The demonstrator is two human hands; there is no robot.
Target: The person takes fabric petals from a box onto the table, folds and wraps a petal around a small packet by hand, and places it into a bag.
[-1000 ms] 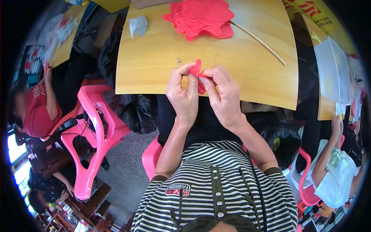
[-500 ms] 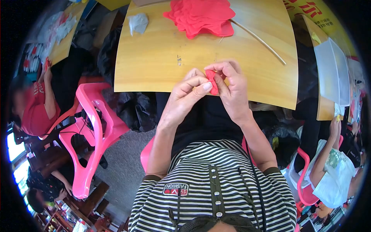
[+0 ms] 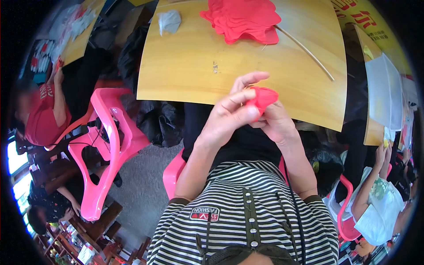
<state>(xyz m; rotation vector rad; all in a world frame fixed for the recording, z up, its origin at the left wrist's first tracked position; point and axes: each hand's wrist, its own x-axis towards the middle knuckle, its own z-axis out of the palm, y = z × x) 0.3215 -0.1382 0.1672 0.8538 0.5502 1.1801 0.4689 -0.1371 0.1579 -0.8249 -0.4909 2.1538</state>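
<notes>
Both hands meet just over the near edge of the wooden table, and between them sits a small red petal piece. The left hand comes in from seven o'clock, thumb and forefinger closed on the petal's lower left edge, the other fingers fanned upward and free. The right hand lies underneath at five o'clock, fingers curled up behind the piece, pinching it from below. The petal's rounded end points toward one o'clock, away from the body. Up at twelve o'clock on the table lies the red petal stack, well apart from both hands.
</notes>
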